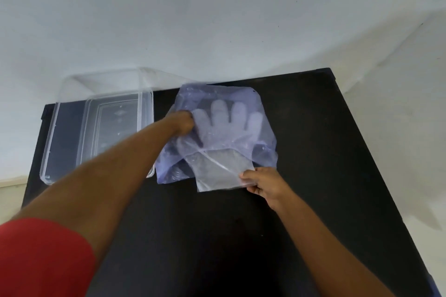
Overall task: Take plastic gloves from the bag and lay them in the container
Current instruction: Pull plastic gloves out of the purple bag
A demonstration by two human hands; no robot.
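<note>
On the table (pixel 301 128) the container (pixel 72 128) sits at the far left, against the wall (pixel 217 19) behind. The bag (pixel 241 96) lies just right of it, overlapping its near right corner. A glove (pixel 224 171) sticks out of the bag's near edge, half inside

No readable text, label, brand or number can be made out. Faint embossed marks are seen on the floor of the clear container (pixel 115 125), possibly diamond-shaped symbols, but they are too blurred to be read as writing.
</note>
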